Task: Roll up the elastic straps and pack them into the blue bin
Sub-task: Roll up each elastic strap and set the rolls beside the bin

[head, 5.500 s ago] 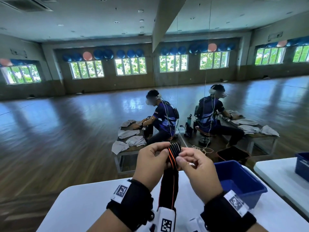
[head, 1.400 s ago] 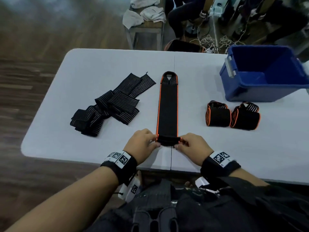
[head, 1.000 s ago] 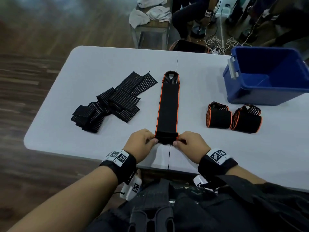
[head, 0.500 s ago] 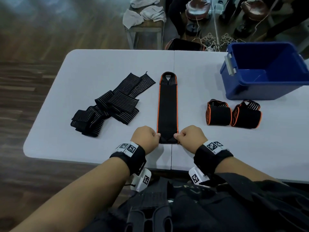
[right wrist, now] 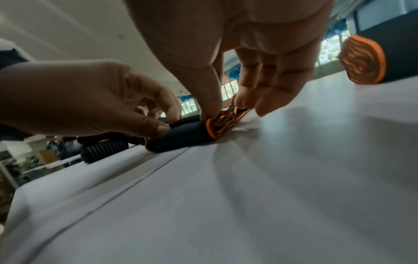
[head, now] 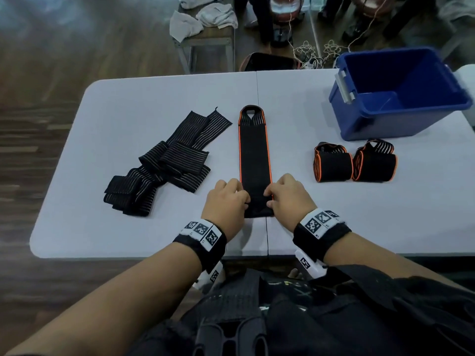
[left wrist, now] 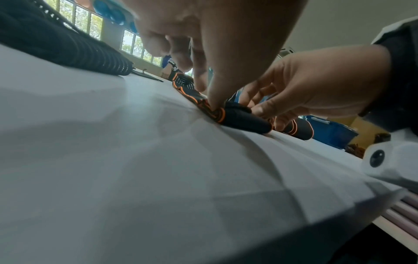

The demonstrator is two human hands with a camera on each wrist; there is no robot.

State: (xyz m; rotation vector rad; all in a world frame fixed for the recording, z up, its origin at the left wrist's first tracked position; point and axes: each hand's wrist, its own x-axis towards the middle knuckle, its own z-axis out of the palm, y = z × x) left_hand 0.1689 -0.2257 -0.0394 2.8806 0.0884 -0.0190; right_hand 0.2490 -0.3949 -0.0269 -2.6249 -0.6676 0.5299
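A black elastic strap with orange edges (head: 254,155) lies flat along the middle of the white table (head: 154,98), its near end wound into a small roll (left wrist: 239,117) (right wrist: 181,135). My left hand (head: 226,201) pinches the roll's left end and my right hand (head: 288,199) pinches its right end, thumbs and fingertips curled on it. Two finished orange-edged rolls (head: 332,163) (head: 375,163) lie side by side to the right. The blue bin (head: 401,96) stands open at the far right, nothing visible inside.
A heap of black straps with thin white stripes (head: 164,165) lies on the table's left half. Beyond the far edge stand a bench with towels (head: 203,19), a dark tray (head: 270,62) and tangled cables (head: 313,52) on the wooden floor.
Earlier I held the strap up in the air; it now lies flat. Over the last second both hands have rolled its near end forward a little, and the roll has thickened.
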